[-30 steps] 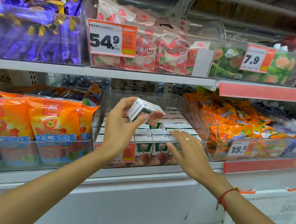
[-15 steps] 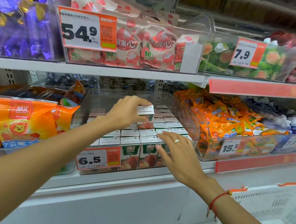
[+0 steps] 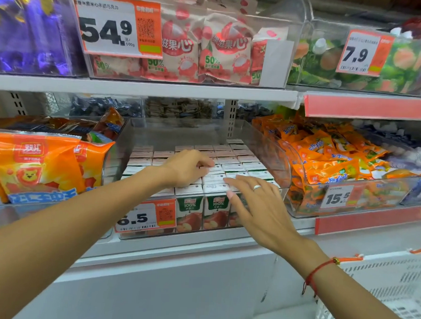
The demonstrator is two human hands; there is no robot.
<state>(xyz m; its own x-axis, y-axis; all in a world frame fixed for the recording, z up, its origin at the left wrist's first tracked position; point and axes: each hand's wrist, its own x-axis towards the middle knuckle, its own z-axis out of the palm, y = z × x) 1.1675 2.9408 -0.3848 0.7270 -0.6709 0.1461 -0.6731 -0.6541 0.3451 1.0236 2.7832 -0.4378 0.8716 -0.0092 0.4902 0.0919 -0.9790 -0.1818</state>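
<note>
A clear bin [image 3: 266, 147] on the middle shelf holds rows of small green-and-white apple juice cartons [image 3: 189, 209], standing upright. My left hand [image 3: 184, 169] reaches into the bin, its fingers curled down over the top of one juice carton [image 3: 215, 169] that sits level with the row. My right hand [image 3: 260, 208] lies spread at the bin's front. Its fingers are straight, with the tips over the front row's tops and the thumb against the front cartons. A ring is on one finger and a red cord on the wrist.
A 6.5 price tag [image 3: 145, 217] hangs on the bin's front. Orange sausage packs [image 3: 33, 164] fill the bin to the left, orange sweets [image 3: 326, 160] the bin to the right. The upper shelf [image 3: 145, 88] overhangs closely. A white plastic basket [image 3: 393, 286] stands at lower right.
My left hand has carried the carton from above the bin down into the row. My right hand has stayed at the front cartons, shifting slightly.
</note>
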